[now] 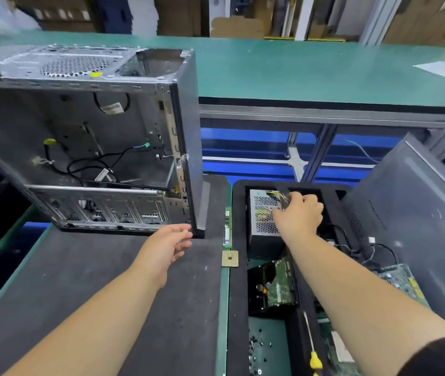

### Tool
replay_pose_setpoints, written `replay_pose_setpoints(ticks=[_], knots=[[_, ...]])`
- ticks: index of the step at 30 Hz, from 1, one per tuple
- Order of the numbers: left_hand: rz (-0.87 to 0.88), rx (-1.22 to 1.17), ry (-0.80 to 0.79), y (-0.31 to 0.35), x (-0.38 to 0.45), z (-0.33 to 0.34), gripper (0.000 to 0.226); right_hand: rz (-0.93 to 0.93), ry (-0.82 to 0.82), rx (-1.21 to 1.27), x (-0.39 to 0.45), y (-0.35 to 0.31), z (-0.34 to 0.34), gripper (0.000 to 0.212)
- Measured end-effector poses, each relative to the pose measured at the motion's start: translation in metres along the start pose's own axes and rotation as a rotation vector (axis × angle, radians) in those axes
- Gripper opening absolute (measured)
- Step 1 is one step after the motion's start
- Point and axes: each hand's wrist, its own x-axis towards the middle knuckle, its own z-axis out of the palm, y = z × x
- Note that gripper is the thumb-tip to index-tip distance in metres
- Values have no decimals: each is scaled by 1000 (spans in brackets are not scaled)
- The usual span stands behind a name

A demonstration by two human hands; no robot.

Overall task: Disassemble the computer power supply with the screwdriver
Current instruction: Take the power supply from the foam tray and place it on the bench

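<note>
Hands at work over a salvage bench: the right hand (298, 213) reaches into a black foam tray (239, 267) and curls its fingers round the yellow-and-black cable bundle (277, 198) sprouting from the computer power supply (263, 215), a boxy grey metal unit with a perforated grille that stands upright in the tray's far compartment, apparently parked there with other stripped parts. The left hand (168, 245) hovers spread and relaxed, holding nothing, just beside the lower corner of a gutted steel tower case (85, 137) lying open on a dark, scuffed mat (107, 294) on the green worktop (297, 69); loose black leads trail across the case's bare interior. The screwdriver (311, 346), thin steel shaft and yellow handle, lies untouched on the tray's near divider, probably kept within reach for the casing screws. A square gold-edged processor chip (230, 258) rests between mat and tray, a green circuit board (279, 289) fills the compartment nearer the person, and a grey side panel (411, 221) leans at right.
</note>
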Motion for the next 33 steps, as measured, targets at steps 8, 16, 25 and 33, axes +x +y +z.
replay_pose_setpoints(ticks=[8, 16, 25, 33], knots=[[18, -14, 21, 1, -5, 19, 17, 126, -348, 62, 28, -3, 17, 72], [16, -14, 17, 1, -10, 27, 16, 164, -443, -32, 22, -29, 34, 141], [25, -2, 6, -1, -9, 25, 16, 13, -430, -153, 24, -31, 35, 134], [41, -9, 5, 7, -17, 13, 15, -20, -345, -104, 28, -33, 15, 126]])
